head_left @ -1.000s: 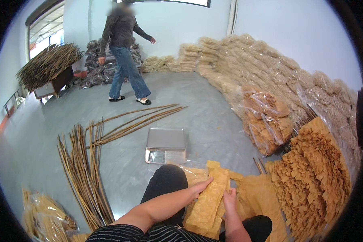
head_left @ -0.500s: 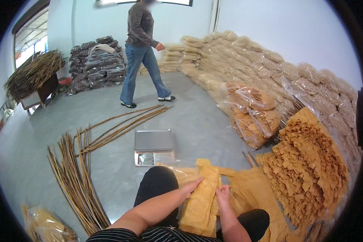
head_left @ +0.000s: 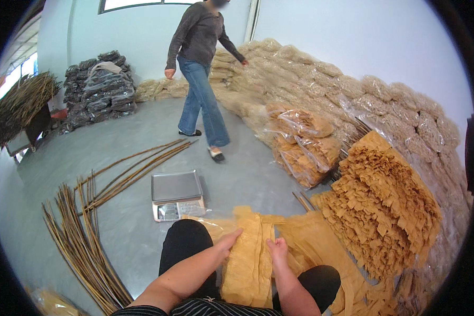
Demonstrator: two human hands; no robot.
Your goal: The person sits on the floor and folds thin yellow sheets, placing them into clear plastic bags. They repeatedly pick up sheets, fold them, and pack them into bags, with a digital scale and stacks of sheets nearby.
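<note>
A stack of long, thin, crinkled yellow-brown sheets lies over my lap between my knees. At its left edge my left hand is closed, the thumb on top and the other fingers hidden beneath. My right hand pinches the right edge, where a strip stands slightly apart from the stack. I cannot make out what material the sheets are. More of the same sheets spread out flat beside my right knee. A piece of clear plastic with yellow sheet sits beyond my left knee.
A digital scale stands on the floor ahead. Long brown sticks lie at left. A tall pile of ruffled yellow-brown sheets rises at right, near filled plastic bags. A person walks beyond the scale; pale bundles line the wall.
My view has turned to the right, so the room shifts left. The walking person has come nearer and moved right. Both hands stay on the sheets, which now look a little more fanned apart.
</note>
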